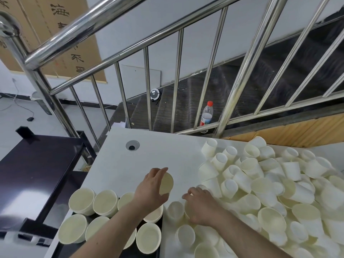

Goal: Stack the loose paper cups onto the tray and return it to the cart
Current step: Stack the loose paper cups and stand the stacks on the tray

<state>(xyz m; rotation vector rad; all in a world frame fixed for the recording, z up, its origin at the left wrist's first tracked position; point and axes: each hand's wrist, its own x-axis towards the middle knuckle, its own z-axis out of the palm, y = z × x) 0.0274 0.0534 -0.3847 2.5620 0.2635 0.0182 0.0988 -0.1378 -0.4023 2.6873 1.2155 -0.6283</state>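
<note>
Mid-loading: left hand (151, 189) grips a cup (166, 183) just above the tray (160, 237); right hand (200, 206) curls on another cup (187, 208) at the pile (270, 185). Next, seat it.

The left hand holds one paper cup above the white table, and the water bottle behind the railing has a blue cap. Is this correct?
Not quite. The head view shows the bottle behind the railing with a red cap, not blue. The rest holds: the left hand grips one paper cup over the white table.
</note>
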